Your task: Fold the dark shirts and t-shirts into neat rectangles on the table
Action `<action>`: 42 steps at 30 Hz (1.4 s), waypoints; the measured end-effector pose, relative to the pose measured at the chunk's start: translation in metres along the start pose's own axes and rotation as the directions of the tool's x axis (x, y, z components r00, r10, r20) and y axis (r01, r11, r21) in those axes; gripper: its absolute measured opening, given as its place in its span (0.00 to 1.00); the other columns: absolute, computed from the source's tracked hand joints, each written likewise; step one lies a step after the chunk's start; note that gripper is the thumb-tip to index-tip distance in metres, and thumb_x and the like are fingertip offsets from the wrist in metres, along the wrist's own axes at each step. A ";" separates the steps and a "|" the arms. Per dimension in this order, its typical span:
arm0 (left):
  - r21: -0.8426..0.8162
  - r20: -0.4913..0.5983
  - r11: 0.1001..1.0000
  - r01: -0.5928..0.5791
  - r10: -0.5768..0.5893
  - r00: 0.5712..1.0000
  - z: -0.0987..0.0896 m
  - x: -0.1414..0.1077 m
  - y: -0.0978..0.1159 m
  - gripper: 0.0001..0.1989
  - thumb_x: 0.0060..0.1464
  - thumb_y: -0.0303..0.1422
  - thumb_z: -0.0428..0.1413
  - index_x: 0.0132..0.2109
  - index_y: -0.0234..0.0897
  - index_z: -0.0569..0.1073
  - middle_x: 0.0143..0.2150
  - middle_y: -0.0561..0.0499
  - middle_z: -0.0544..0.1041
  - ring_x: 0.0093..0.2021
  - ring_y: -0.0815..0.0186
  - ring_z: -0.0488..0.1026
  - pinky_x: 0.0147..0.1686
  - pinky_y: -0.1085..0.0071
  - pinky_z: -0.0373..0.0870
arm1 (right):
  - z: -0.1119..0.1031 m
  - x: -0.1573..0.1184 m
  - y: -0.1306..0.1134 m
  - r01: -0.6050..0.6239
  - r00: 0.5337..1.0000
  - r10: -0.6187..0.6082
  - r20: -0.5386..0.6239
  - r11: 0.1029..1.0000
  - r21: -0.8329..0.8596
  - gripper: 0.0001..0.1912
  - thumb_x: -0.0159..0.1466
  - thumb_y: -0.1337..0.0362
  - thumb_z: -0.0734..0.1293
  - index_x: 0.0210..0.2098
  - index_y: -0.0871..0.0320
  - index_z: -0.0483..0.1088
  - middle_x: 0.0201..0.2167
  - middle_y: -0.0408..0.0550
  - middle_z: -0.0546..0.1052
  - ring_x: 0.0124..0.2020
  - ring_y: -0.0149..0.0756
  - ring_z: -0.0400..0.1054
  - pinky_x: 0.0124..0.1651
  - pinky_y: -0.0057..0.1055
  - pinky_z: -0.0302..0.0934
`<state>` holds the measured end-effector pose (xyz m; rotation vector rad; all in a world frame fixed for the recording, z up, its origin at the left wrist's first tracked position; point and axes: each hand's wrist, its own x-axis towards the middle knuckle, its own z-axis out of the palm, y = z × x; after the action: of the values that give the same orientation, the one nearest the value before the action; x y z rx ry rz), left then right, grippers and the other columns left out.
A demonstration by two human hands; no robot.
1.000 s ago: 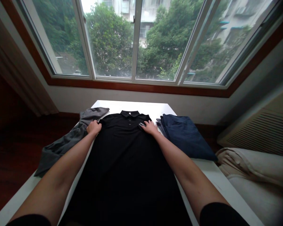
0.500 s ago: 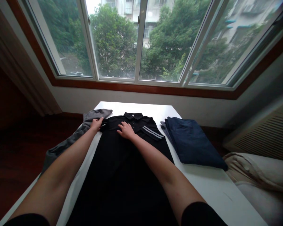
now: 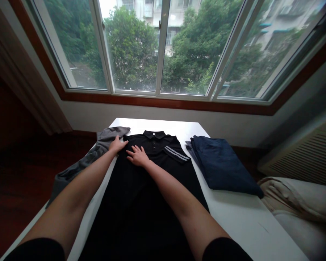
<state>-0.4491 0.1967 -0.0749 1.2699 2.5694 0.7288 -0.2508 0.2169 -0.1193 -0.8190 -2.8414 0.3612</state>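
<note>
A black polo shirt lies spread front up, its buttoned collar at the far end. On its right side, a sleeve with two pale stripes is folded inward over the chest. My left hand rests at the shirt's left shoulder edge, fingers extended and thumb apart, touching the cloth; the left sleeve is mostly hidden there. Flat on the left chest lies my right hand, fingers spread, holding nothing. Beside my left hand is a crumpled grey garment.
The white table carries a folded dark navy garment on the right, over a greyer cloth. The grey garment hangs over the left edge. Beige bundled fabric lies off the right edge, and a window stands beyond.
My left hand has opened from its pinch at the left sleeve and shifted slightly right onto the shoulder edge. My right hand has slid left and a little nearer me across the chest.
</note>
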 end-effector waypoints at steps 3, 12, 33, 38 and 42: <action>0.037 0.003 0.999 0.016 -0.016 1.000 0.009 0.002 0.004 0.36 0.53 0.44 0.63 0.66 0.33 0.67 0.58 0.30 0.77 0.58 0.40 0.75 0.53 0.55 0.69 | 0.000 -0.002 -0.002 -0.008 1.000 0.008 -0.001 1.000 0.004 0.31 0.75 0.43 0.55 0.73 0.42 0.57 0.77 0.49 0.49 0.78 0.50 0.38 0.75 0.60 0.32; -0.141 -0.123 0.990 -0.003 -0.014 0.992 0.008 0.014 -0.002 0.16 0.63 0.34 0.48 0.47 0.35 0.80 0.50 0.36 0.82 0.51 0.48 0.78 0.49 0.61 0.70 | 0.007 0.001 0.002 -0.010 0.999 0.012 -0.048 0.999 0.031 0.34 0.75 0.41 0.55 0.74 0.47 0.55 0.76 0.52 0.52 0.77 0.48 0.41 0.75 0.55 0.33; -0.116 0.164 0.838 -0.533 0.546 0.822 0.053 -0.041 0.004 0.22 0.66 0.40 0.48 0.59 0.36 0.76 0.63 0.43 0.75 0.64 0.55 0.70 0.66 0.61 0.61 | -0.023 -0.058 0.023 0.194 0.975 -0.187 -0.117 0.979 0.054 0.17 0.73 0.56 0.63 0.54 0.55 0.78 0.56 0.53 0.78 0.60 0.44 0.69 0.66 0.40 0.58; 0.209 0.210 0.794 -0.571 0.534 0.819 0.066 -0.059 -0.002 0.31 0.69 0.48 0.44 0.74 0.45 0.61 0.78 0.47 0.54 0.77 0.50 0.47 0.73 0.48 0.42 | -0.052 -0.114 0.091 0.005 0.938 0.002 -0.348 1.000 0.019 0.19 0.74 0.56 0.62 0.58 0.55 0.76 0.66 0.53 0.70 0.70 0.44 0.58 0.72 0.40 0.49; 0.283 0.288 0.800 -0.528 0.455 0.843 0.064 -0.055 0.007 0.37 0.69 0.55 0.39 0.77 0.43 0.54 0.79 0.41 0.48 0.78 0.48 0.44 0.72 0.46 0.42 | -0.060 -0.133 0.153 -0.367 0.900 0.341 -0.272 0.929 -0.050 0.31 0.74 0.48 0.60 0.71 0.53 0.63 0.76 0.55 0.52 0.77 0.50 0.43 0.74 0.48 0.42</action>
<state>-0.3870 0.1796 -0.1299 2.0599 2.2699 0.1744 -0.0495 0.2814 -0.1153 -1.3074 -2.4786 0.1399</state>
